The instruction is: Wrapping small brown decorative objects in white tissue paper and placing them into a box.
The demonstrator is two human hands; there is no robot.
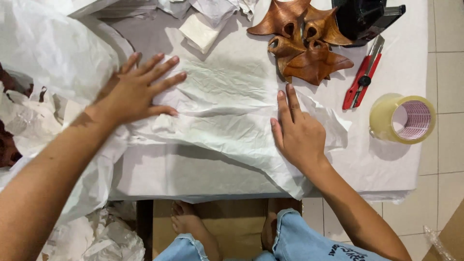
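Across the middle of the frame lay a crumpled white paper sheet, spread on a table covered in white. Both hands pressed flat on it, gripping nothing: the left hand at centre left with fingers splayed, the right hand at centre right with fingers together and pointing up the frame. Just above the right fingertips, at upper centre, sat carved brown wooden pieces, partly on the sheet's far edge. To their right lay a red cutter, and a tape roll stood at the right edge. More crumpled paper was heaped at upper left
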